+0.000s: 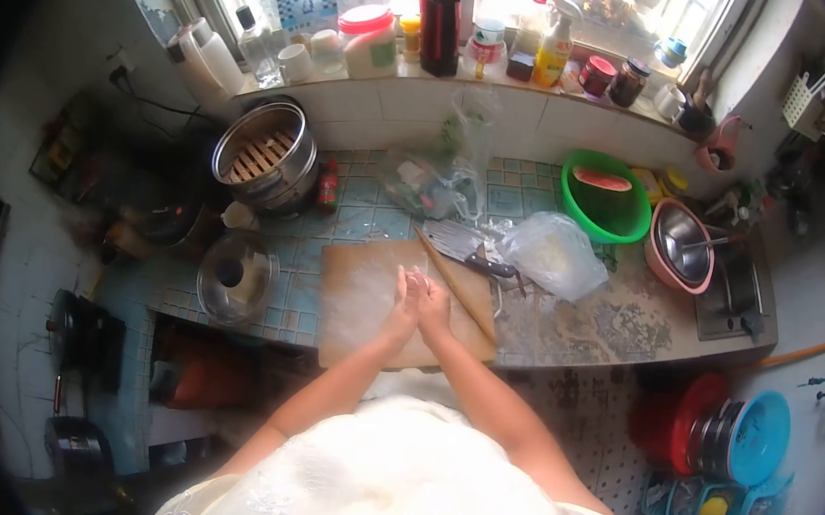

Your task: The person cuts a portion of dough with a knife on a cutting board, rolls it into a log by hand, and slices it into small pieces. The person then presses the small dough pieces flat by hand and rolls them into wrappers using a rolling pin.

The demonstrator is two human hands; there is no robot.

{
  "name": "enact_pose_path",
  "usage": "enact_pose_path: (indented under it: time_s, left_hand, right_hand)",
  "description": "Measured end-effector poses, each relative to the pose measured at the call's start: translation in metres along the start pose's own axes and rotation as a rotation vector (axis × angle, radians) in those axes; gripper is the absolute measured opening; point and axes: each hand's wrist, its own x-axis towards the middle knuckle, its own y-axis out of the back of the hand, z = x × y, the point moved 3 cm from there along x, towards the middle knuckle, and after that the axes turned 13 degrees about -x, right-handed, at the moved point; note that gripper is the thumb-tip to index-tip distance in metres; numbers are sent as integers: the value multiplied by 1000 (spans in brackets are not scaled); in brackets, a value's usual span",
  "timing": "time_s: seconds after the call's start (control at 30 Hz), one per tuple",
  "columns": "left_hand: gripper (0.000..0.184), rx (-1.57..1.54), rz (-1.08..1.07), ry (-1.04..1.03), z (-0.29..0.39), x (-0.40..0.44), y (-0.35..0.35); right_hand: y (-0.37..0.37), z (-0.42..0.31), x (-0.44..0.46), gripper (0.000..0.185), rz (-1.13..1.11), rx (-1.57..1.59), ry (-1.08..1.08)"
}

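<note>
tan board (353,297), pale-dusted: on the tiled counter (293,295), front centre. left hand (404,302) and right hand (432,307): pressed together over it, palms inward; cannot tell what, if anything, is between. rolling pin (460,288): slanting along the board's right side. knife (489,266), dark-handled: just beside the pin. plastic bag (558,256): beyond the knife.

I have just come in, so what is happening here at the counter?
A person's left hand and right hand are pressed together above a white-dusted board; whether anything is between them is hidden. A rolling pin lies untouched along the board's right side, with a knife and a plastic bag beyond it.
</note>
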Motion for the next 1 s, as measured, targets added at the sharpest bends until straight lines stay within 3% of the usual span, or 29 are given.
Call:
enact_pose_path:
  time_s: [0.07, 0.13, 0.2, 0.27, 0.5, 0.57, 0.63, 0.7, 0.77, 0.8, 0.83, 0.87, 0.93, 1.0]
  left_hand:
    - [83, -72, 15, -94, -14, 4, 11]
    - [78, -150, 41, -188, -21, 4, 11]
    - [79, -89, 124, -197, -4, -5, 12]
    - [80, -22, 243, -213, -1, -13, 26]
    - [68, -109, 53, -99, 1, -20, 17]
    - [63, -151, 18, -80, 6, -17, 20]
    - [46, -83, -293, -21, 8, -15, 16]
    - [41, 46, -242, 24, 6, -12, 23]
    - [35, 176, -195, 75, 1, -14, 27]
    - [32, 367, -111, -14, 12, -18, 23]
    - [30, 557, -25, -105, 19, -21, 21]
    - [30, 554, -23, -105, 17, -21, 20]
    - [31, 480, 4, -209, 17, -23, 19]
    - [31, 548, -53, -138, 15, -22, 20]
  right_hand:
    - [-7, -15, -8, 42, 73, -36, 57]
    - [-5, -24, -4, 33, 258, 307, 62]
    - [4, -34, 8, 37, 174, 626, -172]
    - [16, -42, 15, 39, 32, 760, -276]
    - [14, -52, 8, 45, 69, 756, -344]
    - [14, -49, 10, 45, -159, 770, -249]
    - [13, -52, 12, 43, -215, 651, -152]
    - [8, -56, 8, 43, -269, 534, -65]
    - [10, -69, 4, 41, -181, 184, 223]
    - [12, -70, 2, 41, -185, 182, 221]
    - [13, -67, 1, 39, -201, 369, 56]
    - [13, -64, -1, 37, -214, 555, -110]
    - [10, -53, -5, 35, -310, 543, -64]
    - [8, -46, -8, 33, -403, 530, -25]
